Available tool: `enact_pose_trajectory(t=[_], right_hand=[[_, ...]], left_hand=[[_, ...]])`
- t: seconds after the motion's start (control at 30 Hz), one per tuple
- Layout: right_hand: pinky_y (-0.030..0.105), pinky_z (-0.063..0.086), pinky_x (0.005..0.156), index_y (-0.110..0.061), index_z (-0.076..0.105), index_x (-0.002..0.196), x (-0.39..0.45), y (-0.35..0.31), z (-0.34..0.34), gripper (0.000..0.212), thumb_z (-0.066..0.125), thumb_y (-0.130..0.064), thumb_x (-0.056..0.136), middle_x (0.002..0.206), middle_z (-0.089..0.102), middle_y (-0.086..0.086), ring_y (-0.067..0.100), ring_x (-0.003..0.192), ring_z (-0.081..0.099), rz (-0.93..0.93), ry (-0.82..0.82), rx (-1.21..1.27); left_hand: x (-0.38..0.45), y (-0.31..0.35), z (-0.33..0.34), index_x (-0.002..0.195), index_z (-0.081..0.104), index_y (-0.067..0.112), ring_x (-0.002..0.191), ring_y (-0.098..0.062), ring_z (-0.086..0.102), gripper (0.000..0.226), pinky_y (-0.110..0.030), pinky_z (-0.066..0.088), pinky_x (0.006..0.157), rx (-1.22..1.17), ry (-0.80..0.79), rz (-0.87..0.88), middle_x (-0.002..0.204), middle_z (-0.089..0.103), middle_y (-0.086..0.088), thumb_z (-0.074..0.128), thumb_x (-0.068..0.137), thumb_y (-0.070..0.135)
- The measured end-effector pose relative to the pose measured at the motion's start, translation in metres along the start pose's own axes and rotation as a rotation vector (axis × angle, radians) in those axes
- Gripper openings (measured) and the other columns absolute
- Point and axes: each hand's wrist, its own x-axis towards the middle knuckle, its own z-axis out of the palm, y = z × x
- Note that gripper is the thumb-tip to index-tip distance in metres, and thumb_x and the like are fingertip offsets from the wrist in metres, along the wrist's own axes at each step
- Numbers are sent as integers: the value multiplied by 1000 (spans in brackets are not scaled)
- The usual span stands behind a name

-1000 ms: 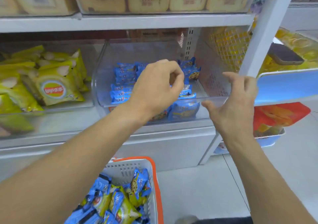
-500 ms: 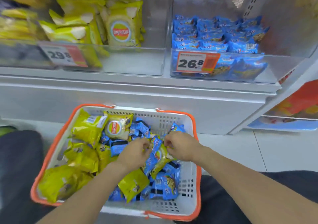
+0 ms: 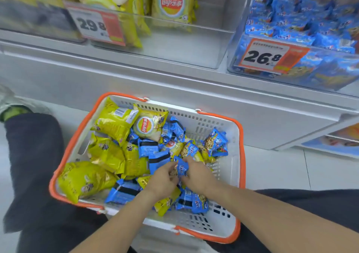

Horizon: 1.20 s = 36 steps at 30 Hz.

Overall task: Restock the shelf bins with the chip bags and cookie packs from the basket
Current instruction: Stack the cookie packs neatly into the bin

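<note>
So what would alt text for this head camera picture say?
Two hands, left hand and right hand, grasp a blue cookie pack in an orange-rimmed basket of yellow chip bags. Above, shelf bins hold the same snacks behind price tags.

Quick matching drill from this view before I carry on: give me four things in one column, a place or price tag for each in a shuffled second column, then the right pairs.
Things:
1. blue cookie pack
2. basket
3. chip bin
4. cookie bin

Places:
A. shelf, tag 26.8
B. held between both hands
C. shelf, tag 29.8
D. floor, below the shelf

Pairs: 1-B, 2-D, 3-C, 4-A. The left hand and right hand both grip the pack over the basket.
</note>
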Motion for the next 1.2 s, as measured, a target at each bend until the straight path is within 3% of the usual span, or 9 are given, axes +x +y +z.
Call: enact_pose_trajectory(t=[0.2,0.4,0.53,0.63,0.73,0.87,1.0,1.1,1.2], right_hand=[[33,48,72,-13,53,99,9,-8,6,22,64,-31,94,98,63,8,23,87,59,163,95,36],[32,44,68,-20,49,88,11,-10,-29,16,64,-18,93,86,55,-2,22,83,55,-51,-135,-70],[37,51,77,-25,53,86,8,-19,-69,18,70,-19,88,89,58,-4,21,86,58,-199,-210,-185],[35,51,75,-27,57,87,-2,-27,-96,15,70,-19,87,84,59,-6,17,81,58,-290,-94,-164],[37,53,77,-26,60,98,-20,-31,-125,20,75,-20,85,86,64,-4,14,79,62,-302,19,-15],[22,50,79,-27,59,112,-40,-27,-168,47,86,-33,74,101,64,-9,6,89,61,-278,105,20],[13,45,65,-36,61,94,-56,-17,-205,35,87,-30,72,103,64,-11,1,76,59,-235,72,-20],[28,53,71,-41,65,89,-67,-9,-229,32,87,-25,73,104,66,-9,18,77,64,-230,101,56],[30,55,75,-45,67,86,-78,0,-254,32,85,-21,76,98,69,-12,11,77,64,-236,151,49]], left_hand=[[-3,-5,4,149,39,15,139,-19,43,57,-31,38,112,-77,37,-34,150,46,-4,60,97,12],[-5,2,-2,139,43,13,94,-21,66,50,-39,56,86,-80,163,-34,104,59,3,56,92,3],[-16,22,-12,136,43,27,77,-12,62,53,-17,45,65,-25,250,69,111,57,2,68,91,12],[-24,40,-21,112,60,24,75,-13,68,23,-23,54,68,-23,233,176,108,65,-1,67,92,16],[-30,60,-31,108,62,13,73,-19,73,16,-40,60,76,-233,197,185,98,68,-10,68,93,14],[-38,93,-37,109,62,8,76,-21,74,16,-25,59,72,-591,147,133,93,74,-17,64,94,6],[-41,125,-39,105,64,1,84,-25,73,14,-26,60,75,-903,-3,79,91,75,-18,63,92,0],[-39,146,-40,114,62,3,91,-27,73,24,-29,60,78,-759,-55,141,98,75,-15,66,90,2],[-33,170,-43,118,62,17,87,-11,71,37,-24,57,75,-430,59,305,105,73,-1,76,85,9]])
